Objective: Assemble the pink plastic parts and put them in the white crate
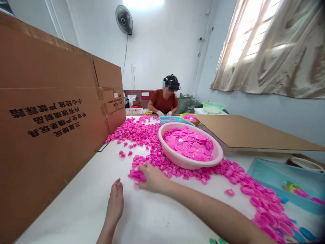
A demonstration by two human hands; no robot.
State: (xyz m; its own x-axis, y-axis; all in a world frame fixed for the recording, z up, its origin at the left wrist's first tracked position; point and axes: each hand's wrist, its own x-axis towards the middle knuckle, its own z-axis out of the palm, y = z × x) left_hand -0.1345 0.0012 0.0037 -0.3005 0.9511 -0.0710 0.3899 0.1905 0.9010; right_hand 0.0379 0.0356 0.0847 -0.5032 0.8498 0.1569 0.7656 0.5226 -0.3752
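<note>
We noted the right hand [152,177] just in front of the pink basin [188,164]. Its fingers were closed narrow around a small stack of pink caps [137,175], at the near edge of the loose caps [142,134] strewn around the basin. The left hand [115,202] lay edge-down on the desk [76,210], front-left of the basin, with its fingers straight, together and holding nothing. The basin held flat pink discs [189,142]. A cardboard box [50,128] stood left of the basin, and a co-worker [164,101] sat behind it.
</note>
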